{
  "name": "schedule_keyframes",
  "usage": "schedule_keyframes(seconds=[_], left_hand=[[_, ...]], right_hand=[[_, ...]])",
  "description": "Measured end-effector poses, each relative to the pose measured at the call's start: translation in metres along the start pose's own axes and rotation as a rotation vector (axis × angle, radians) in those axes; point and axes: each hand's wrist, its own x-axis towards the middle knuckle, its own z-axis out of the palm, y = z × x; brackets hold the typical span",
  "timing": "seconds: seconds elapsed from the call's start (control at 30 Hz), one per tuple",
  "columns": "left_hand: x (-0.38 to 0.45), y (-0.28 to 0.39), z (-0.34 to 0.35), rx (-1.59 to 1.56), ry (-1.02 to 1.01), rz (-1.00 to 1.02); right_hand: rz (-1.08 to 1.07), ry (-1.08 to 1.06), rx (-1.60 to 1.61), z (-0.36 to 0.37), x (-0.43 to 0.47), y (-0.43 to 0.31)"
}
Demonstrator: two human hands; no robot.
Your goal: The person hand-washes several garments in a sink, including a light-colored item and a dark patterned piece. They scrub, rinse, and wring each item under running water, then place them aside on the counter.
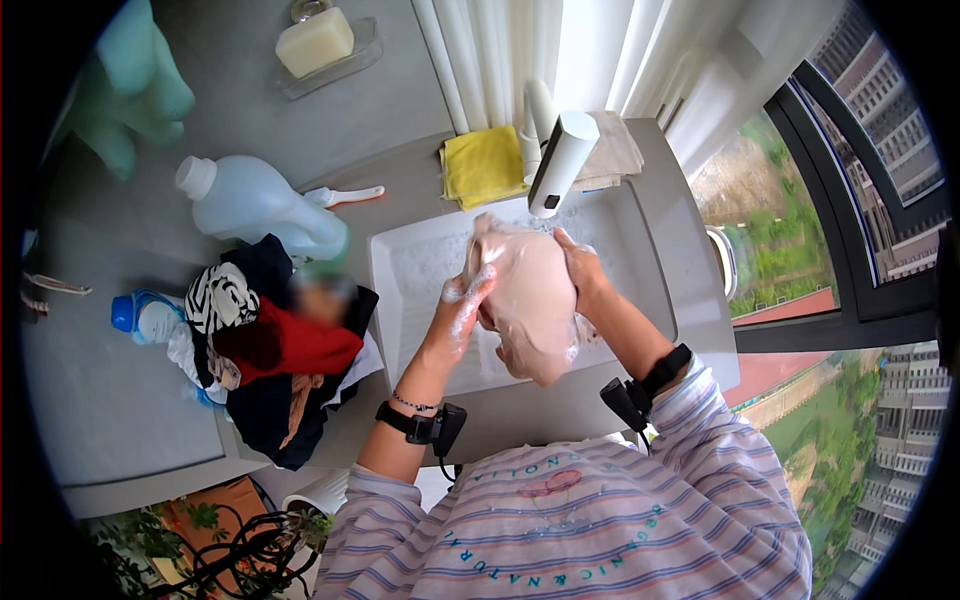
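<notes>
A wet beige cloth garment (pixel 529 300) is held up between both hands over the white sink (pixel 420 367). My left hand (pixel 469 300), streaked with suds, grips its left side with the thumb on top. On its right side, my right hand (pixel 580 262) holds the edge, fingers partly hidden behind the cloth. Soapy water with bubbles lies in the basin under and behind the garment. The white faucet (pixel 562 165) juts over the basin just beyond the hands.
Left of the sink are a pile of dark, red and striped clothes (pixel 292 345), a large translucent jug (pixel 262 202), a white brush (pixel 352 195) and a blue-capped bottle (pixel 154 319). A yellow cloth (pixel 484 165) and beige cloth (pixel 611 154) flank the faucet. Soap (pixel 315 43) sits farther back; a window frame (pixel 814 202) stands right.
</notes>
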Motion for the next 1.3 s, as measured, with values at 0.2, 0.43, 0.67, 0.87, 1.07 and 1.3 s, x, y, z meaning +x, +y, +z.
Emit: schedule_keyframes(seconds=[0.2,0.43,0.67,0.87,1.07,1.3], left_hand=[[0.000,-0.015,-0.007,0.048,-0.072,-0.123],[0.009,-0.027,-0.004,-0.315,0.143,-0.098],[0.008,-0.005,-0.040,-0.271,0.222,0.165],[-0.002,0.024,-0.084,-0.463,0.273,0.068],[0.002,-0.007,-0.093,-0.461,0.318,-0.118],[0.024,-0.059,-0.038,-0.528,0.013,-0.398]], right_hand=[[0.147,-0.008,0.348,-0.013,-0.002,0.004],[-0.130,-0.055,-0.062,0.003,-0.018,0.028],[-0.128,0.029,-0.314,-0.040,0.016,0.008],[0.048,0.077,-0.207,-0.075,0.022,-0.005],[0.244,-0.114,-0.194,-0.052,0.008,-0.006],[0.416,-0.588,-0.099,-0.011,-0.010,0.013]])
